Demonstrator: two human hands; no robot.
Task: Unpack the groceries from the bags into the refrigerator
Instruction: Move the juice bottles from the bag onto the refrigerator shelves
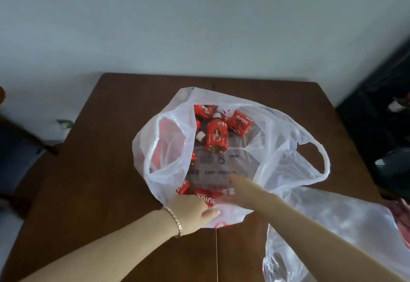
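A white see-through plastic bag [279, 140] lies open on the brown table [106, 153]. Inside it are several red-labelled juice bottles; one [216, 137] stands out in the middle, and another [205, 196] lies at the near edge. My left hand [193, 212], with a bracelet on the wrist, grips the bag's near rim. My right hand [238, 187] reaches inside the bag with its fingers stretched out; it is blurred, close to the near bottle, and holds nothing that I can see.
A second clear plastic bag [328, 233] lies crumpled at the table's right front. A dark chair [20, 148] stands at the left, dark furniture [381, 113] at the right. A pale wall rises behind the table.
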